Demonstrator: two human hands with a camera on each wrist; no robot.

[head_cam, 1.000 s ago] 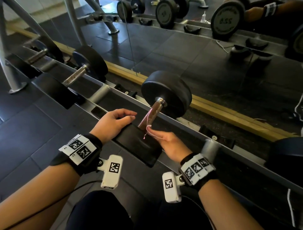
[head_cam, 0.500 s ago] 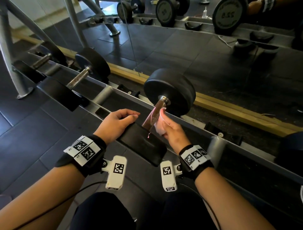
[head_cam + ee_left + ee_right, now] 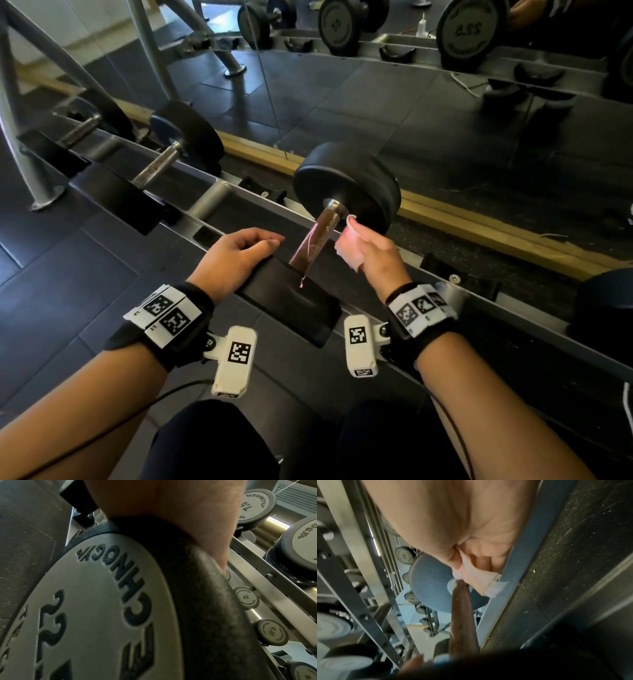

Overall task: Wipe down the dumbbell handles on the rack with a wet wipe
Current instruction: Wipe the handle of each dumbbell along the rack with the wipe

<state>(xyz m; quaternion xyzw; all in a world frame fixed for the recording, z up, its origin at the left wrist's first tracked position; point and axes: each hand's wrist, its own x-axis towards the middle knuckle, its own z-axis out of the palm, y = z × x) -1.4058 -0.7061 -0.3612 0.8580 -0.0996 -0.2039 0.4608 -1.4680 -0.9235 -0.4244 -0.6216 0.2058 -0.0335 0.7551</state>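
Note:
A black dumbbell lies across the rack (image 3: 219, 192) in front of me, its brown rusty handle (image 3: 317, 236) running from the near head (image 3: 291, 305) up to the far head (image 3: 346, 181). My right hand (image 3: 370, 250) holds a crumpled white wet wipe (image 3: 346, 248) just right of the handle's far end, beside it. In the right wrist view the wipe (image 3: 481, 580) sits bunched in my curled fingers above the handle (image 3: 462, 615). My left hand (image 3: 236, 257) rests on the near head's top edge, fingers loosely bent; the left wrist view shows the head's grey face (image 3: 89, 608).
Two more dumbbells (image 3: 164, 161) lie on the rack to the left, with rusty handles. A mirror behind the rack reflects other dumbbells (image 3: 469, 27). Another dumbbell head (image 3: 606, 308) sits at the far right. Dark rubber floor tiles lie below.
My right hand moved with the wipe from the handle's near end up along its right side to the far end. The left hand stayed on the near head.

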